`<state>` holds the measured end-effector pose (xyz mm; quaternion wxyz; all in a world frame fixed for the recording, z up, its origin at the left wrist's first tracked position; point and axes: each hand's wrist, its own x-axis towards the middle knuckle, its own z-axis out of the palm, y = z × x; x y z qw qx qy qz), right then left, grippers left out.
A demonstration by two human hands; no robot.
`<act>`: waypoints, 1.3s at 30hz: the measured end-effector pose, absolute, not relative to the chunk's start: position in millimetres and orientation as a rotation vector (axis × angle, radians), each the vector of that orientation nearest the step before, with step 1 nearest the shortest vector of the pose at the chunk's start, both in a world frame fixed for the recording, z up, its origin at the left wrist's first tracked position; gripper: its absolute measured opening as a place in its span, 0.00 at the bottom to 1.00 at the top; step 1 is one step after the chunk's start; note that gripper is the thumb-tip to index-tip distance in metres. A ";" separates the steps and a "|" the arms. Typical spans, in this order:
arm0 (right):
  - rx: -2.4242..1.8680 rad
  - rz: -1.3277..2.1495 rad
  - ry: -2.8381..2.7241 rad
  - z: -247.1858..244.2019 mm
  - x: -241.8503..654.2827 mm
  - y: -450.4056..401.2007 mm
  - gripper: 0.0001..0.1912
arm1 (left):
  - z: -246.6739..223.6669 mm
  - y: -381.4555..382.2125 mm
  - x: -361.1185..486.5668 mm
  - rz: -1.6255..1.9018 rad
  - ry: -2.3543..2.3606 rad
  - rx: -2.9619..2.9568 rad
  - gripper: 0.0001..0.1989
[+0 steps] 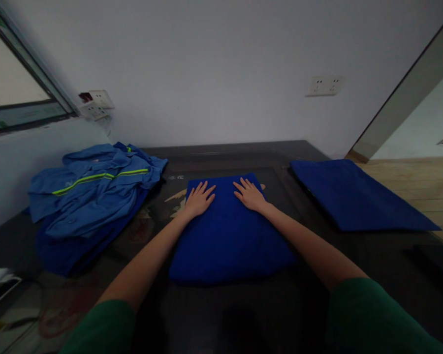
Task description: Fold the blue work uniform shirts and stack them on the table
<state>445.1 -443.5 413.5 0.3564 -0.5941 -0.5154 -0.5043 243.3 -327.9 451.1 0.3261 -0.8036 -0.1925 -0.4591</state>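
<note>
A folded dark blue cloth [229, 236] lies flat in the middle of the dark table, wider at its near edge than at its far edge. On its far left part rests my left hand [200, 199], palm down with the fingers spread. My right hand [250, 194] lies flat near the far right corner of the same cloth, its fingers apart too. Neither hand grips anything. To the right is another folded blue piece [358, 196]. A pile of lighter blue garments [96, 187] with yellow-green stripes sits at the left, over darker blue cloth.
The dark table [221, 155] stands against a pale wall with sockets [324, 85]. A dark flat object [437, 260] lies at the right edge. At the lower left are a white object [0, 285] and a cable. Wooden flooring shows at the far right.
</note>
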 end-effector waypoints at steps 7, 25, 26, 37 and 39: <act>-1.650 -1.186 -1.220 401.6 475.6 -450.8 0.35 | 449.9 -310.3 229.0 -1.205 -0.634 -2.136 0.32; -1.013 -0.798 -1.252 297.3 477.8 -545.3 0.21 | 356.2 -358.9 124.7 -1.646 -0.572 -2.379 0.27; -1.010 -0.699 -1.292 278.3 475.8 -556.0 0.21 | 338.5 -360.7 113.6 -1.647 -0.522 -2.543 0.28; -0.984 -0.270 -1.480 209.1 446.2 -565.9 0.30 | 251.3 -363.8 98.9 -1.899 -0.428 -2.779 0.38; -1.036 -0.322 -1.514 206.2 446.8 -567.0 0.32 | 249.6 -367.4 100.0 -1.881 -0.402 -2.827 0.39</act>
